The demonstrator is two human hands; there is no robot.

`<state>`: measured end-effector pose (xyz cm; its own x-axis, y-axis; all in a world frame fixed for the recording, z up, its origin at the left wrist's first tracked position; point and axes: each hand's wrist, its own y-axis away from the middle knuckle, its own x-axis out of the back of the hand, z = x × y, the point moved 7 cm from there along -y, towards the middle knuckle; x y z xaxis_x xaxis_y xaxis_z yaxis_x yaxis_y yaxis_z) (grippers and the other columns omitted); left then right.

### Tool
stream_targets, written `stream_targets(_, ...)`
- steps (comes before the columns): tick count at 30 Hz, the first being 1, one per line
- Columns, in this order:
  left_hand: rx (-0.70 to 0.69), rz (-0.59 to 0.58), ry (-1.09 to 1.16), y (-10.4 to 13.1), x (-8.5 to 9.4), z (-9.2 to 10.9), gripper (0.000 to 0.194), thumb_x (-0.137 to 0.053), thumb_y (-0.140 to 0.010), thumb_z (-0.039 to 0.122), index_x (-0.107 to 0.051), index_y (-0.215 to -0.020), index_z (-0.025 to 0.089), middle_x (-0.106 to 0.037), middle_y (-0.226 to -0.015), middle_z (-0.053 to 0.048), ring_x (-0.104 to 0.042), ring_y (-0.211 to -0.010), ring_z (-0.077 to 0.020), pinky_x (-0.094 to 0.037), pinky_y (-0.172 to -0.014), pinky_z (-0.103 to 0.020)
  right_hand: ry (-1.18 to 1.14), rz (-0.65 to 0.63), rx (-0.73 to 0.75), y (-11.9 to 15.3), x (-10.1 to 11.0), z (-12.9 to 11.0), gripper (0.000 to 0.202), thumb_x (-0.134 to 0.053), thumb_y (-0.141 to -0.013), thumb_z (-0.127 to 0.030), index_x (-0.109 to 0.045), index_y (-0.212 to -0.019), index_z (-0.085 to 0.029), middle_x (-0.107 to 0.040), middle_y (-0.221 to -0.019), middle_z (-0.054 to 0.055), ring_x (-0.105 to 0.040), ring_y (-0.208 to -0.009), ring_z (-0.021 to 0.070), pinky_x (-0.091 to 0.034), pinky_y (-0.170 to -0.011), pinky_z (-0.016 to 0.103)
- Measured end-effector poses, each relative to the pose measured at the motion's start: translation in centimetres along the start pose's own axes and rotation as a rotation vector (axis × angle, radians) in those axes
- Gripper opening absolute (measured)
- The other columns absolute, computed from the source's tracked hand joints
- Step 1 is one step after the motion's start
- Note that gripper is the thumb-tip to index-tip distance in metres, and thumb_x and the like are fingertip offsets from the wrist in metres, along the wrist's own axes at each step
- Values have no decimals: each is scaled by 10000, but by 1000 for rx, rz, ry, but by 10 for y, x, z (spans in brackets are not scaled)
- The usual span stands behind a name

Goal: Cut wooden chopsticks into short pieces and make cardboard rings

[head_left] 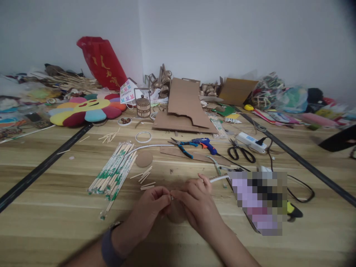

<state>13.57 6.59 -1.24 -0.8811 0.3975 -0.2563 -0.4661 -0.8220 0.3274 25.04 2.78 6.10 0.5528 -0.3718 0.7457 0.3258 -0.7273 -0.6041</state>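
My left hand (151, 205), a dark band on its wrist, is closed in a pinch. Its fingertips meet those of my right hand (196, 198), also closed, around a small pale piece too hidden to name. Below them, a round brown cardboard disc (178, 215) shows partly between the hands. A narrow pale strip (219, 178) emerges beside my right hand's raised fingers; whether that hand holds it is hidden. Short cut wooden sticks (145, 175) and another cardboard disc (144, 158) lie just beyond my left hand.
Wrapped chopsticks (114, 170) lie at left. Farther back are pliers (185, 148), a blue glue gun (205, 144), black scissors (241, 152), a power strip (251, 142) with cable, a tape ring (143, 137) and cardboard sheets (183, 100). A blurred-out flat object (258, 204) lies right.
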Motion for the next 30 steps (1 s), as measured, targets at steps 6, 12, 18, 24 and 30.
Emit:
stream_targets(6,-74,62,-30,-2,2,7,194,-601,-685,325,-498,-595,187,-439,-512,75,-333,-498,-84,-252,-493,-226,60,132,-60,-1,10,-5,299,-475,-897,-99,-605,-1119,-252,-672,-1083,48,-535,-1059,236,-244,-1010,462)
stream_targets(12,-193,168,-298,6,5,19,146,-546,-727,274,-536,-609,188,-488,-558,55,-422,-548,-112,-325,-530,-229,-67,203,-175,3,9,-10,130,-514,-884,-129,-574,-943,-228,-673,-791,-3,-579,-733,181,-354,-718,330)
stream_targets(18,-257,186,-467,11,1,24,148,-540,-739,299,-583,-642,195,-586,-607,15,-517,-595,-150,-378,-556,-242,-90,257,-231,5,8,-12,82,-548,-878,-159,-552,-850,-236,-653,-746,-16,-580,-693,174,-368,-690,316)
stream_targets(24,-277,219,-586,12,2,23,144,-540,-746,298,-605,-664,198,-625,-631,-3,-540,-599,-162,-369,-558,-251,-71,269,-237,8,9,-12,81,-549,-864,-156,-545,-824,-225,-635,-712,-13,-570,-666,171,-372,-667,308)
stream_targets(30,-328,217,-684,16,-1,26,150,-518,-777,280,-618,-701,199,-634,-676,-19,-549,-646,-178,-383,-601,-268,-60,251,-239,7,10,-11,126,-529,-873,-145,-515,-781,-229,-640,-690,-24,-577,-650,167,-365,-673,310)
